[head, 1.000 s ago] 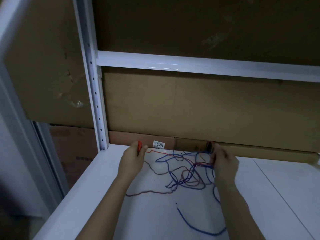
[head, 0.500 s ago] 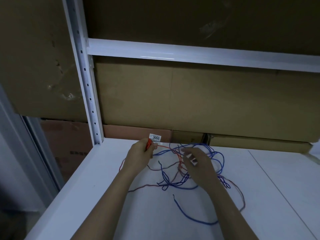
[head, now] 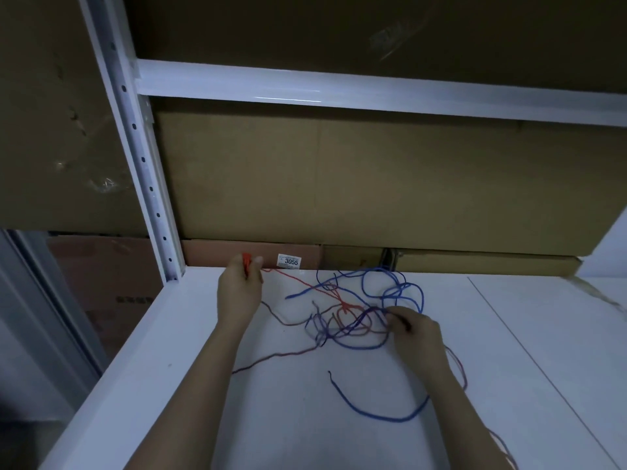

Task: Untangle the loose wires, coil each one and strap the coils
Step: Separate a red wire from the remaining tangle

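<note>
A tangle of thin wires (head: 353,317) lies on the white shelf (head: 305,418): a blue wire (head: 376,415), a red wire (head: 298,281) and a brown wire (head: 278,356). My left hand (head: 239,293) is at the back left of the shelf and grips the bunched end of the red wire, which runs taut from it into the knot. My right hand (head: 415,334) is at the right side of the tangle, its fingers pinching blue and brown strands there.
Cardboard boxes (head: 373,184) close off the back of the shelf, one with a white label (head: 289,261). A white upright post (head: 142,157) stands at the left and a crossbeam (head: 339,91) runs overhead. The shelf's left edge drops off.
My right hand has come from the back of the shelf toward me and now pinches the tangle's right side. The tangle has shifted. My left hand still holds the red end.
</note>
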### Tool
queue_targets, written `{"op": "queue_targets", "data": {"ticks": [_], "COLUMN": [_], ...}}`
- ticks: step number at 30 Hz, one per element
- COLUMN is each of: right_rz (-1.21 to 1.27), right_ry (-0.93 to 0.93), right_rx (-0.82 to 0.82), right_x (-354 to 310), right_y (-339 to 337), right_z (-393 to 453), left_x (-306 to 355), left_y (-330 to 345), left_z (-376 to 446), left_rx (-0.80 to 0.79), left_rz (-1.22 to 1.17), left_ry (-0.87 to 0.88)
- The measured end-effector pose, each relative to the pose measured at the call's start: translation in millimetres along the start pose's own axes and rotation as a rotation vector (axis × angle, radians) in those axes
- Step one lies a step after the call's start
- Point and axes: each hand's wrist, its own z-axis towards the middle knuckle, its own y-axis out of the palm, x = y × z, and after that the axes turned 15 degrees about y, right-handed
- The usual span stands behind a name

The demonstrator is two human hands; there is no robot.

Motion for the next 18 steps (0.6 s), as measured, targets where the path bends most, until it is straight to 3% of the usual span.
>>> {"op": "queue_targets", "data": {"ticks": [2,4,7,11,15,18], "right_rz": [-0.101,-0.281,-0.353,-0.057,0.035,0.156], "right_ry": [0.165,0.217,0.018,-0.244,-0.387,-0.19], "right_rx": [0.03,-0.005,-0.054,0.096,-0.168,-0.394], "right_x": [1,-1,-17,-53,-97,-118], "right_y": [-2,-2,1,12,44,57], "right_z": [2,5,4,-7,-17,-16], "left_x": [-5,-7,-4,7,20,27], "left_y": [-4,-7,-7,-3,-1,-4], "left_z": [3,4,3,0,-3,-5], "left_rx": [0.034,0.016,-0.057,-0.179,-0.245,-0.289], "left_rz": [0.004,0.004,0.004,-0.004,-0.101,-0.149], "left_ry": [-0.015,-0.009,0.045,0.138,0.219,0.254]}}
